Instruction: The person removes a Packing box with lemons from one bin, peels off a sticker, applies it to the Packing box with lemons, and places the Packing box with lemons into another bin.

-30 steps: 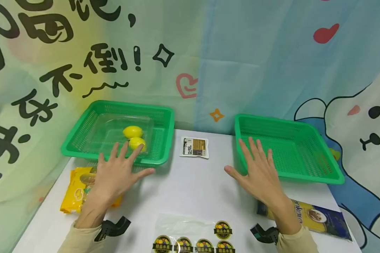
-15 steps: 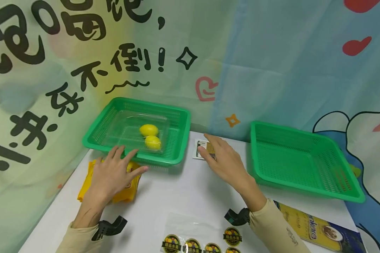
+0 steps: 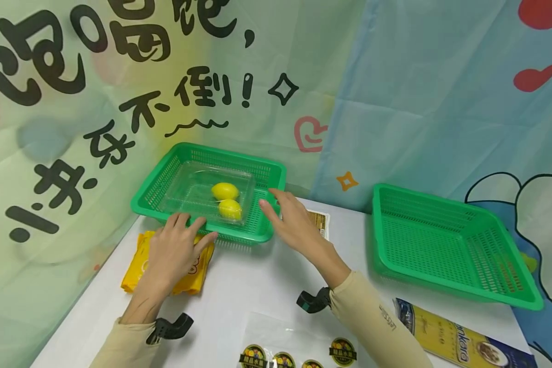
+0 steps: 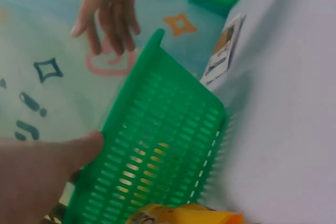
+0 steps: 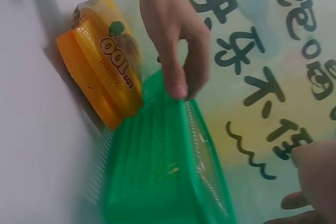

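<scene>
A green plastic basket point(image 3: 257, 236) stands at the left, holding a clear plastic box point(image 3: 190, 186) with two lemons point(image 3: 225, 191) showing through it. My left hand point(image 3: 171, 253) grips the basket's near rim; the thumb lies on the outer wall in the left wrist view and the fingers go over the edge. Close to the right rim is my right hand point(image 3: 296, 225), thumb and fingers apart, with nothing held. In the right wrist view part of it point(image 5: 323, 182) shows beside the basket wall point(image 5: 152, 182), not touching. A yellow snack bag point(image 5: 107, 61) lies beneath my left hand.
A second green basket point(image 3: 423, 240) stands at the right. A small flat packet point(image 3: 321, 223) lies partly behind my right hand. Clear film with round stickers point(image 3: 283, 360) is at the front; a long yellow and blue packet point(image 3: 464, 337) lies front right. A printed curtain point(image 3: 423, 102) hangs behind.
My right hand has moved left, past the small packet, to the left basket's right side. My left hand has come onto the near rim and taken hold. The head view has shifted.
</scene>
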`<state>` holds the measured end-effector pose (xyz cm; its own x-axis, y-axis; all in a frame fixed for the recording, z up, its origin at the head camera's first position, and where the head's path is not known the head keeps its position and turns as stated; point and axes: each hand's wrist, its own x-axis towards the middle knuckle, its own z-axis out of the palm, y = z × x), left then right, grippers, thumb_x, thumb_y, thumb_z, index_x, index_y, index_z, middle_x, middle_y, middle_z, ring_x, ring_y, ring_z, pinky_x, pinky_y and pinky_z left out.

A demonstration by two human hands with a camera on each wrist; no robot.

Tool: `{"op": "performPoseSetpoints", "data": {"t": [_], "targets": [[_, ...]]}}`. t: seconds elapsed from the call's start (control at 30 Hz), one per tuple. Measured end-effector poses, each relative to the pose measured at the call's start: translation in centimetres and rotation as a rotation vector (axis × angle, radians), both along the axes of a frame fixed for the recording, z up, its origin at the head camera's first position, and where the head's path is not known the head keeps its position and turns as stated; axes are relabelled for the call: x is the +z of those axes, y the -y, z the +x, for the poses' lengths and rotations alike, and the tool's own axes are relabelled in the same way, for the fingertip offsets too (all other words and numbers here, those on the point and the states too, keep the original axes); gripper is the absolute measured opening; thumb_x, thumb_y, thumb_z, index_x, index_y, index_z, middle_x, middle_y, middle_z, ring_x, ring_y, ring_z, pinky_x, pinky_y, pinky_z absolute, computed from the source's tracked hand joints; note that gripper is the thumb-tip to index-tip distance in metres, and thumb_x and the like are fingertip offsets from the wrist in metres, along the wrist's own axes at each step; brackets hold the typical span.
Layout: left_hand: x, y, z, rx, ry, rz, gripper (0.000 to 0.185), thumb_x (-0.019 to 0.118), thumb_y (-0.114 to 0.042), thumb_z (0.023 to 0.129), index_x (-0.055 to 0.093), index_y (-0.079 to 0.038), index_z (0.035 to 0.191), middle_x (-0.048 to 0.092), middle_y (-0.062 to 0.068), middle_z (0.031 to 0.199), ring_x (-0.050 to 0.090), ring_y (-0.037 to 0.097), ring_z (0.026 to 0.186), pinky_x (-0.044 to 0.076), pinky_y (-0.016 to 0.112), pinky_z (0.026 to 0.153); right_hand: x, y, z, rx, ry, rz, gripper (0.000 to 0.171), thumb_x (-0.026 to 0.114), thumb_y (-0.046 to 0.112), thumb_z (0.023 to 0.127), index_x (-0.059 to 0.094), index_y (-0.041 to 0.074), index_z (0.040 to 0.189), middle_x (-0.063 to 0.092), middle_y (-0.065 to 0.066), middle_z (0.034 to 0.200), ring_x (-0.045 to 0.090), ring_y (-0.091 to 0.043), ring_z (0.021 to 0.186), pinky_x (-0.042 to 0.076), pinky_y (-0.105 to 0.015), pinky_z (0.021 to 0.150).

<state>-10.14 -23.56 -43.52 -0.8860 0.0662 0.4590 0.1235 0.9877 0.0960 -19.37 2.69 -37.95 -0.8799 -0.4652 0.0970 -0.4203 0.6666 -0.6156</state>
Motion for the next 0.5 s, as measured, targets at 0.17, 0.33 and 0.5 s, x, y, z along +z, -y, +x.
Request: {"op": "performPoseSetpoints", "data": {"t": [0.17,0.33,0.5], "targets": [[-0.2,-0.2,-0.3,0.012,-0.053,0.012,0.051,0.074,-0.055,0.092,0.073,-0.011,0.118,0.070,0.025,0.114,0.066,0.044,0.111,0.061,0.055,0.062,-0.7,2.2,-1.2,-0.007,0.060,-0.061,0.069,0.041,0.055,0.110,0.036,0.009,0.162,0.046,-0.017,0.159,0.058,-0.036,0.134,0.052,-0.053,0.106],[-0.1,-0.4,-0.3,0.023,-0.019,0.021,0.051,0.073,-0.055,0.093,0.073,-0.011,0.120,0.070,0.025,0.116,0.065,0.044,0.113,0.061,0.056,0.061,-1.8,3.9,-2.3,-0.036,0.104,-0.062,0.069,0.041,0.052,0.111,0.030,0.009,0.164,0.046,-0.023,0.157,0.054,-0.041,0.138,0.049,-0.058,0.109],[0.0,-0.3,-0.3,0.031,-0.015,0.024,0.053,0.073,-0.056,0.092,0.074,-0.011,0.120,0.071,0.025,0.118,0.066,0.044,0.113,0.060,0.055,0.058,-2.9,5.8,-3.0,-0.065,0.129,-0.036,0.074,0.041,0.054,0.111,0.023,0.008,0.166,0.036,-0.027,0.164,0.040,-0.045,0.149,0.039,-0.063,0.118]]}}
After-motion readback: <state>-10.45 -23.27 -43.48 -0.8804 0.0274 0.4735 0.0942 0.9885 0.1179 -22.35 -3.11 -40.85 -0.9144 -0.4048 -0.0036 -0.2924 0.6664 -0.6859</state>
